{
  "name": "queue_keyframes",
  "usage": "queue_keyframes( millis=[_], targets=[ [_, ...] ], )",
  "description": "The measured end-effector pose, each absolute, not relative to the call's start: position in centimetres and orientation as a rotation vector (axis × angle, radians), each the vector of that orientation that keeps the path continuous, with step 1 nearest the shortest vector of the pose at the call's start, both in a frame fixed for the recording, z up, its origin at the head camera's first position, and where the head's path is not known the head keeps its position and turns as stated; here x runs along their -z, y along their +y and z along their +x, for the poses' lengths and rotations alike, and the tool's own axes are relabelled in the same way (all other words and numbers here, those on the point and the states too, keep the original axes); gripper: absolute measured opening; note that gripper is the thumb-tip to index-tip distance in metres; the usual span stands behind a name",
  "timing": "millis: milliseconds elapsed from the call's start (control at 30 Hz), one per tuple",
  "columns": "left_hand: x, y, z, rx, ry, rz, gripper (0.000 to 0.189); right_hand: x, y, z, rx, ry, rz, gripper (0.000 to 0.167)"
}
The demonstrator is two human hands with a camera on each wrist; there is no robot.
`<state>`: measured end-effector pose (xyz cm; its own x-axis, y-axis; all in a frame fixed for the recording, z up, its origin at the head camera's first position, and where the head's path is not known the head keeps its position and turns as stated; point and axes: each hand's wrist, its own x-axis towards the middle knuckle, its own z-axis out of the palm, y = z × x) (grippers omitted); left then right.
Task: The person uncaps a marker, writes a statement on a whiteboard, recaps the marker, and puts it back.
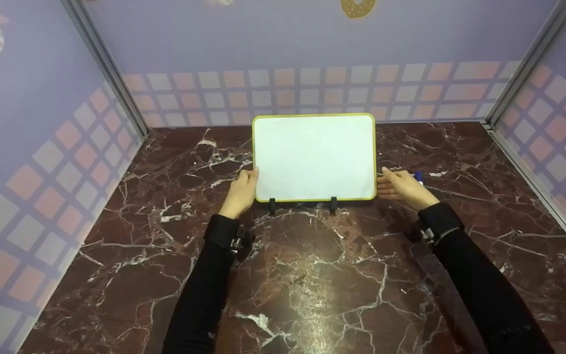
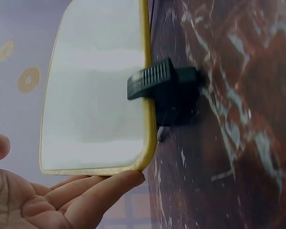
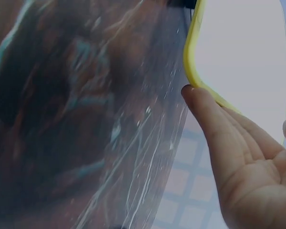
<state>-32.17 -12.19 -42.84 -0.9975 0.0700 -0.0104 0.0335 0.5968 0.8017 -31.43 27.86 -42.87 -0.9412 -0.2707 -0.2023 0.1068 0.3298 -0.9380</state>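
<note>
A small whiteboard point(image 1: 315, 157) with a yellow frame stands tilted back on black stand feet point(image 1: 333, 204) that hook over its bottom edge. At its left side, my left hand point(image 1: 240, 192) touches the frame, with the fingers fairly straight along the edge in the left wrist view and the thumb held apart. My right hand point(image 1: 407, 189) is at the opposite side, its extended fingers meeting the frame near the lower corner point(image 3: 193, 76). The board's white face bears no marks.
Behind my right hand lies a blue and white object point(image 1: 418, 177), partly hidden by the hand. The table point(image 1: 307, 275) has a dark red marbled top. Purple panels with pink and white squares point(image 1: 285, 76) enclose it at the back and both sides.
</note>
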Motion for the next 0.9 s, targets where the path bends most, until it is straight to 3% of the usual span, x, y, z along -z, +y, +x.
queue_keyframes(
  millis=[200,433,900],
  targets=[
    [43.1,-11.9,-32.3,-1.337,2.820,0.148,0.041,43.0,27.2,-31.1,1.611,2.403,-0.086,0.062],
    [43.6,-12.4,-33.0,-1.216,2.956,0.245,0.050,43.0,26.4,-31.2,1.609,2.439,-0.031,0.057],
    [43.5,-15.0,-33.4,-1.387,2.777,0.186,0.039,43.5,24.9,-31.2,1.708,2.408,-0.013,0.056]
  ],
)
